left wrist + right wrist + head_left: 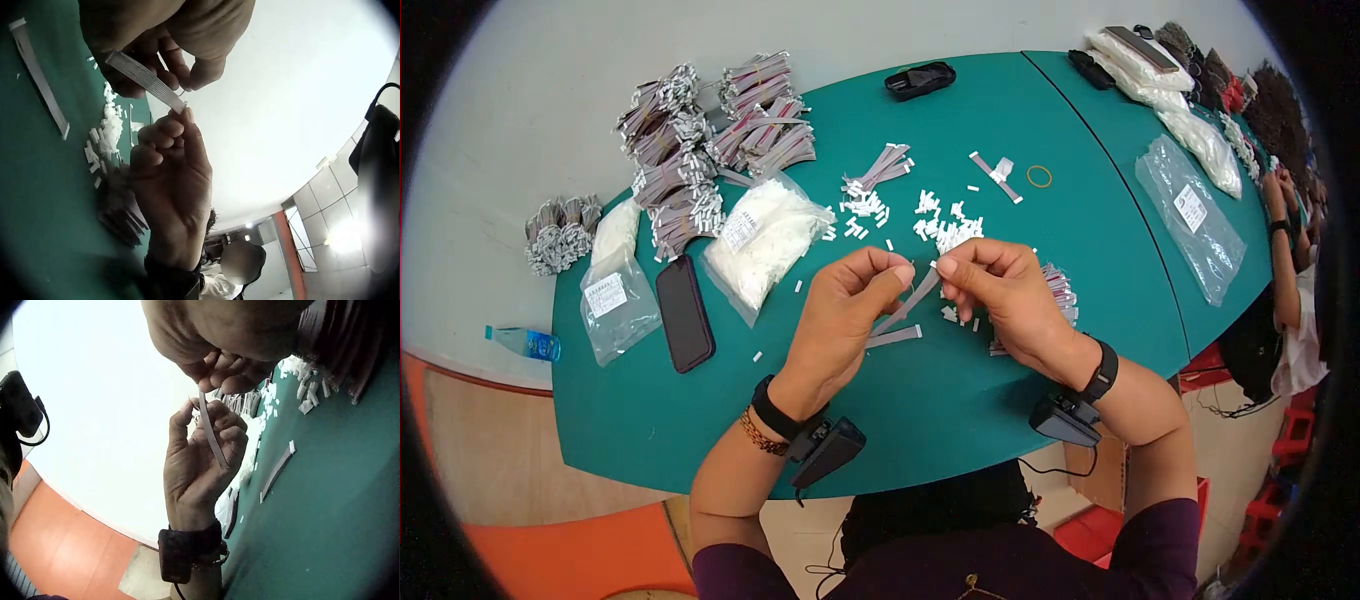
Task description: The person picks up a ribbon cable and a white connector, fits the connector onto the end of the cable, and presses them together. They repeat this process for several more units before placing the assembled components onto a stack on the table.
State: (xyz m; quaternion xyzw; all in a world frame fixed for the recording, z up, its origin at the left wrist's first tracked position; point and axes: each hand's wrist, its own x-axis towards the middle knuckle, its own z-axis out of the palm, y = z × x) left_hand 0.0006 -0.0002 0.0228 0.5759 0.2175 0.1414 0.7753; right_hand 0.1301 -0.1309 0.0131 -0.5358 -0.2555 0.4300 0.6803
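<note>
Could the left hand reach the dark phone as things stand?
Likely yes: the phone lies to the left of the left hand, with mostly bare green table between. But the hand pinches a thin piece, so it may need freeing first.

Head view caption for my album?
Right hand pinches a grey strip above a green table, left hand close by.

A green table (pixel 800 430) stands by a pale wall (pixel 860 30), with red stools (pixel 1293 435) at the right.
</note>
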